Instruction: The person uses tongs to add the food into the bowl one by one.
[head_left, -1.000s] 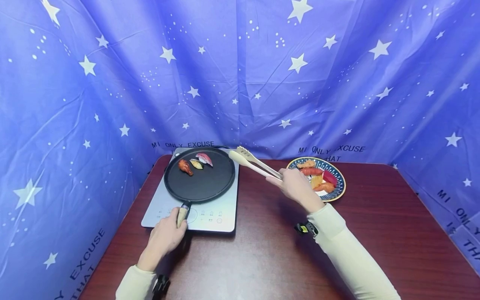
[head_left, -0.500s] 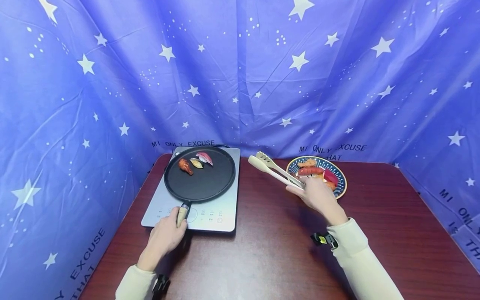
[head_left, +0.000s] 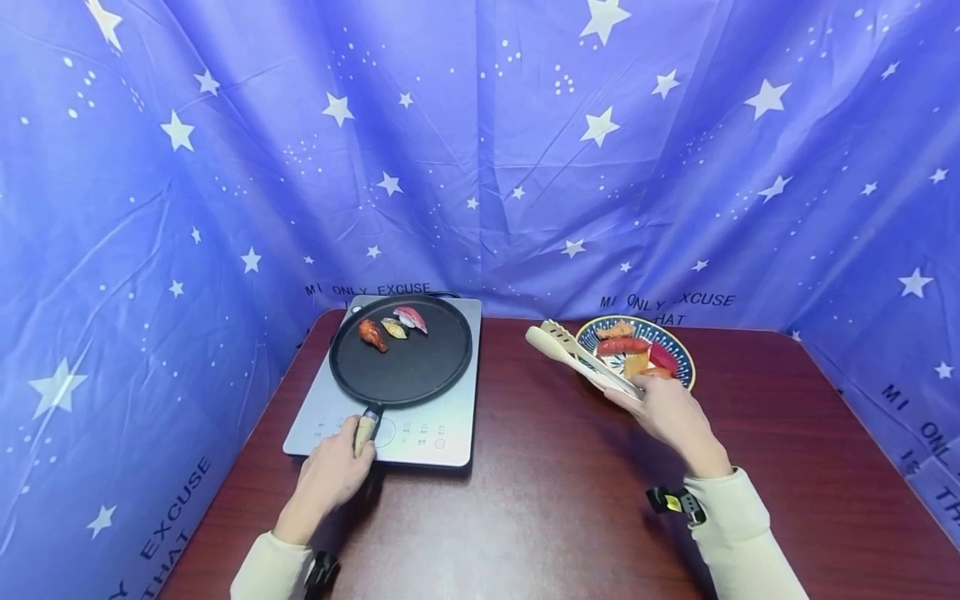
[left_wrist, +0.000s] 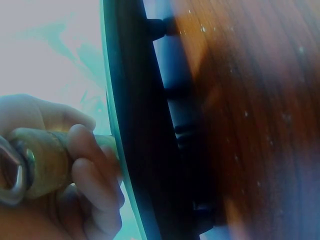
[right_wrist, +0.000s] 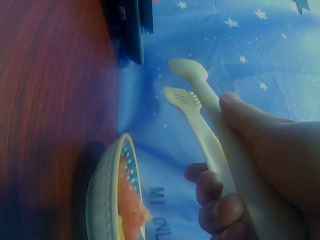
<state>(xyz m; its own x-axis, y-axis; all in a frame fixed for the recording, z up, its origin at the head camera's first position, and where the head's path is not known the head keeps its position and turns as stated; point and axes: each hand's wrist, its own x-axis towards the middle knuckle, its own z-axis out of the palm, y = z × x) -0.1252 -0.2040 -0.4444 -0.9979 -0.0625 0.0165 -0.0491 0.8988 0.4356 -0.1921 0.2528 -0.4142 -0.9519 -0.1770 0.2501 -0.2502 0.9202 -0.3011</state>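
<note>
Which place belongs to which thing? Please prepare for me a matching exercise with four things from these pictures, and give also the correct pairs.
Things:
1. Tongs
2. Black pan
3. Drumstick
4. Patterned plate

Places:
A. Lying in the pan
B. Standing directly on the table
C. Held in the right hand
D. Directly on the silver hob

Pairs: 1-C, 2-D, 3-A, 4-B

The left hand [left_wrist: 92, 180] grips a tan handle [left_wrist: 50, 162], fingertips curled round its lower side and another digit lying along its upper side. A metal ring [left_wrist: 21, 175] sits at the handle's near end, at the left edge. Behind is a slab [left_wrist: 60, 55] with a pale, glossy top and a dark, thick side. Small dark feet [left_wrist: 156, 29] jut from it toward the brown, wood-grained counter [left_wrist: 260, 120], which looks blurred. Whether handle and slab touch cannot be told.
</note>
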